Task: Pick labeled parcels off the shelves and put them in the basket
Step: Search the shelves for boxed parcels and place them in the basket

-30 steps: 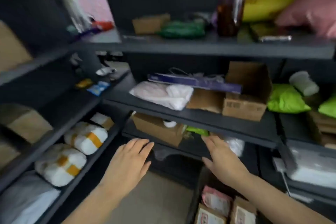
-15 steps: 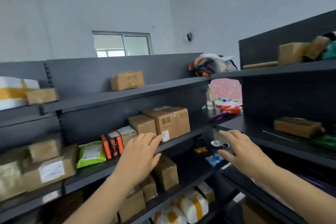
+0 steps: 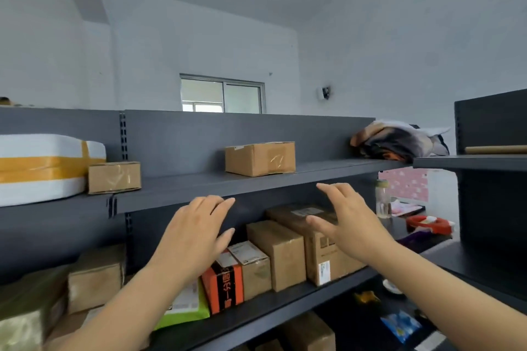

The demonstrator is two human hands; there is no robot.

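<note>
Parcels ungripped: fingers of the left hand straight and together, those of the right hand spread, both hands empty and raised before the middle shelf. Behind them the brown parcels stand in a row on that shelf (several labelled), beside an orange box and a green pouch. Another brown box sits on the top shelf.

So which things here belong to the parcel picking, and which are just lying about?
Job: top-shelf cardboard box, large labeled box, orange box, green mailer, left hand, right hand, both empty.
Lying about: glass bottle, bundled cloth, red object.
</note>
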